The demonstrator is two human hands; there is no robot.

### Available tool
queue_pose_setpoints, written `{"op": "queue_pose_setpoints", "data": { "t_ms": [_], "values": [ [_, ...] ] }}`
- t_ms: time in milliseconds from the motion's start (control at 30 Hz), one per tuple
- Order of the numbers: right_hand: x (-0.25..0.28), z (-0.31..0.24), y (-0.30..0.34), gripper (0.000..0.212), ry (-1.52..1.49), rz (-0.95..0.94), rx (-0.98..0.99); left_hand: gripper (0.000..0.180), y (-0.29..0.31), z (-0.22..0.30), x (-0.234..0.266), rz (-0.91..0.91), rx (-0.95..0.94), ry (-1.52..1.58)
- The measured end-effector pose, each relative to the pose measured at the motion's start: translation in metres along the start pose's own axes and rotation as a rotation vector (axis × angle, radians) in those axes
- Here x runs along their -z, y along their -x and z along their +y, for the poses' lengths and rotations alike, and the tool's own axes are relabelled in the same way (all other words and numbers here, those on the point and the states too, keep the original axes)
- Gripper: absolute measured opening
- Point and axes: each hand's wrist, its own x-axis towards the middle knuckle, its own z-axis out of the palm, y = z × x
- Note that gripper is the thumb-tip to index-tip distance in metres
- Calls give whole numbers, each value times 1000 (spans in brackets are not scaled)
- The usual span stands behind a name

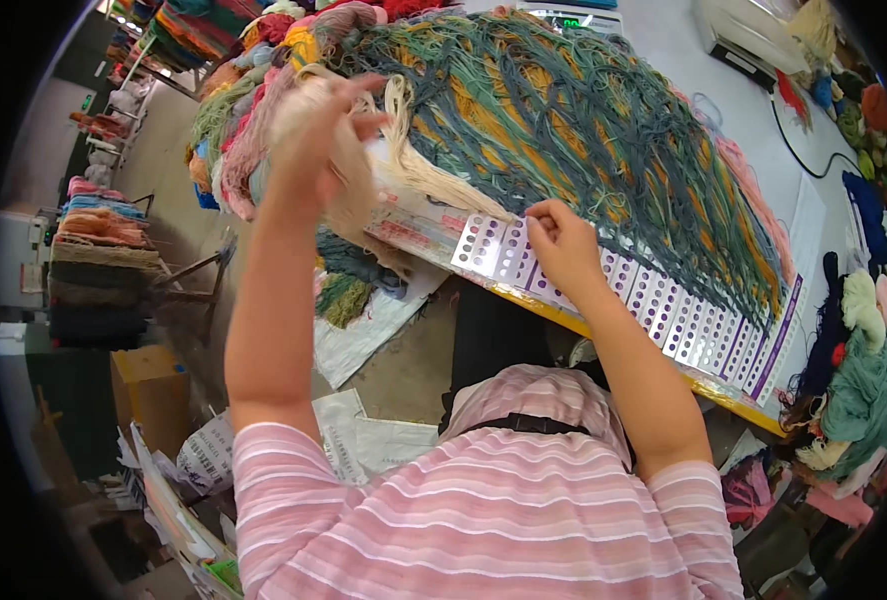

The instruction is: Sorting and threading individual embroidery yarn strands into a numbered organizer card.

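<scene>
Our blurred left hand (pixel 318 135) is among cream yarn strands (pixel 425 172), its grip unclear to us; our right hand (pixel 565 245) curls narrowly by their end, at white, dark-dotted card strips (pixel 503 250) on the table (pixel 663 60).

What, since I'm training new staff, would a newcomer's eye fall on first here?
First, probably, the big heap of green, blue and gold yarn spread across the table. Then the white cards with rows of holes along the table's near edge, by the right hand. To the left, cream yarn shows beside the blurred left hand.
</scene>
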Motion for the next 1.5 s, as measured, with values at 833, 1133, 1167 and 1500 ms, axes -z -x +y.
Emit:
{"op": "queue_pose_setpoints", "data": {
  "t_ms": [833,1133,1167,1500],
  "values": [
    [12,-93,65,10,-747,-351,81,53,128,-32,-63,-621,280,789],
    [16,-93,70,10,-783,-402,38,45,132,-30,-61,-503,265,550],
    [17,-92,71,9,-771,-410,61,44,132,-28,-62,-481,240,501],
    [24,-98,77,11,-859,-392,-15,41,134,-24,-67,-445,156,428]
  ]
}}
